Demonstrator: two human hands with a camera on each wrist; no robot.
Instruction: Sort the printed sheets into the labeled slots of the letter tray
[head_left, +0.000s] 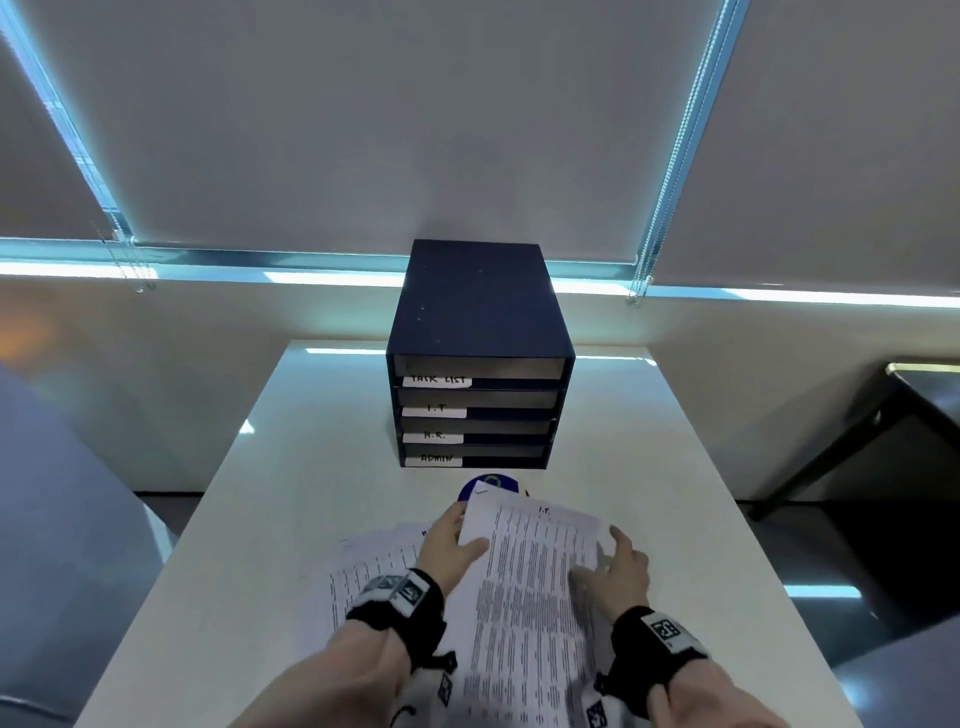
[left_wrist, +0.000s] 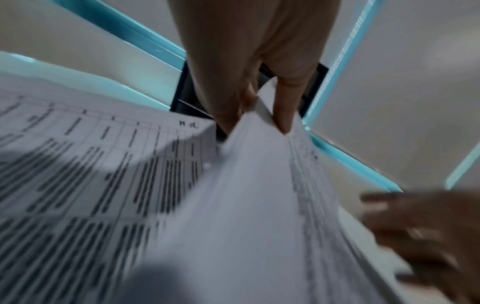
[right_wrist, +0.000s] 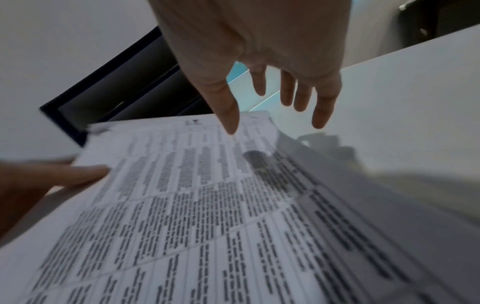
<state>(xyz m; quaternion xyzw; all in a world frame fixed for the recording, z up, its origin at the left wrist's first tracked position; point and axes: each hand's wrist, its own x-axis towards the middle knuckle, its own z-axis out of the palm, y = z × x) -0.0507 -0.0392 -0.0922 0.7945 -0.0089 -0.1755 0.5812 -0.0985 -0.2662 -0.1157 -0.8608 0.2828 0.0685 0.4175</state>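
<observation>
A dark blue letter tray (head_left: 480, 332) stands at the table's far middle, with slot labels TASK LIST, I.T, H.R. and ADMIN from top down. My left hand (head_left: 457, 540) pinches the left edge of a printed sheet marked I.T. (head_left: 530, 587) between thumb and fingers (left_wrist: 284, 115), lifting it off the table. Over that sheet's right edge my right hand (head_left: 618, 566) hovers with fingers (right_wrist: 322, 111) spread, holding nothing. More printed sheets (head_left: 374, 566) lie to the left; the top one is marked H.R. (left_wrist: 130, 164).
The white table (head_left: 291, 467) has bare surface to both sides of the tray. A round blue object (head_left: 491, 486) lies partly hidden behind the lifted sheet. A dark table (head_left: 883, 431) stands off to the right. Window blinds hang behind.
</observation>
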